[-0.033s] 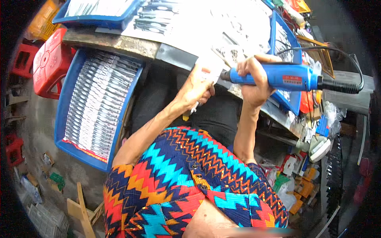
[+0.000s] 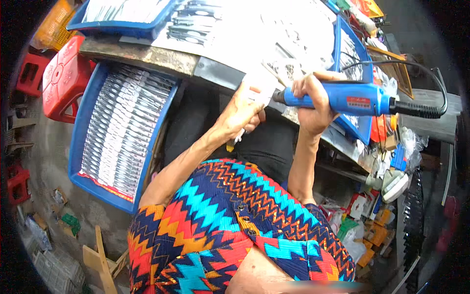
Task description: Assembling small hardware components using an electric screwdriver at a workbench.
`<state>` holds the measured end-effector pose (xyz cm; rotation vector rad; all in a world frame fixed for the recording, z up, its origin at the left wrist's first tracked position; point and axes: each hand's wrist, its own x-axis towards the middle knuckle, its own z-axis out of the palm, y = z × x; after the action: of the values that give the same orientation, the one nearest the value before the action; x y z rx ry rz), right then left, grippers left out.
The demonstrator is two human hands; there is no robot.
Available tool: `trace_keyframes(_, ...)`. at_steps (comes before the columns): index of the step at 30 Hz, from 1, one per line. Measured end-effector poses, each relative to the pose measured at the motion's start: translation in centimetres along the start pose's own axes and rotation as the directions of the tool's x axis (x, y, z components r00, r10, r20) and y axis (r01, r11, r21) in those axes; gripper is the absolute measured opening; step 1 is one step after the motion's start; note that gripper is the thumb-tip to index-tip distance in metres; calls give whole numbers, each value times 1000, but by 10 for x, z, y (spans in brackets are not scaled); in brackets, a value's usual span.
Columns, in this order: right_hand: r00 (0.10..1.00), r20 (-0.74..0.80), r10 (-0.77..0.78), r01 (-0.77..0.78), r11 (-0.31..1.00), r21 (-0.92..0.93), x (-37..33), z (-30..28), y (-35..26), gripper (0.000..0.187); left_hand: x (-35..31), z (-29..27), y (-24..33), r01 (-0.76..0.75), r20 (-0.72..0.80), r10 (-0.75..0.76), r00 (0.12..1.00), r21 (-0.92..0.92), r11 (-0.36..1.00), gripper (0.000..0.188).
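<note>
My right hand (image 2: 313, 100) is wrapped around a blue corded power tool (image 2: 360, 98), held roughly level over the near edge of the workbench (image 2: 215, 71). The tool's dark nose points left, toward my left hand (image 2: 242, 113). That hand is closed, its fingers bent, just left of the nose. A small pale piece with a yellow tip (image 2: 230, 146) pokes out below its fingers; the rest is hidden by the hand. Glare washes out the space between fingertips and nose, so I cannot tell whether they touch. Slim grey-and-white items (image 2: 191, 22) lie in a stack on the bench.
A blue tray (image 2: 102, 191) of similar slim items stands at left, beside a red stool (image 2: 61, 78). Another blue tray (image 2: 117, 27) sits at the back left, a third (image 2: 338, 44) at right. The tool's black cord (image 2: 444, 85) loops at far right, above piled plastic bags and boxes.
The whole view has shifted very slightly. Both hands and the blue power tool keep practically the same place and grip.
</note>
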<state>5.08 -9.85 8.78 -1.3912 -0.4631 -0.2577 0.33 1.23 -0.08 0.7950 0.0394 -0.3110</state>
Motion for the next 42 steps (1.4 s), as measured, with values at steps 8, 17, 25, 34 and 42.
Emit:
trace_keyframes(8, 1000, 14, 7, -7, 999, 35, -3, 2, 4, 18, 20, -23, 77, -216, -44, 292, 955, 567, 795, 23)
trace_keyframes(17, 998, 65, -8, 5, 999, 48, -7, -2, 7, 21, 99, -77, 168, -353, 459, 556, 693, 889, -293, 14)
trace_keyframes(25, 993, 116, 5, -11, 999, 54, -8, -6, 6, 22, 123, -102, 161, -255, 390, 444, 807, 907, -334, 17)
trace_keyframes(34, 994, 101, 29, -34, 998, 48, -11, 0, -8, 28, 138, -84, 185, -278, 349, 465, 814, 936, -216, 18)
trace_keyframes(42, 973, 185, 140, -165, 978, 125, -7, -7, -18, 32, 255, -106, 216, -395, 490, 455, 744, 871, -292, 20)
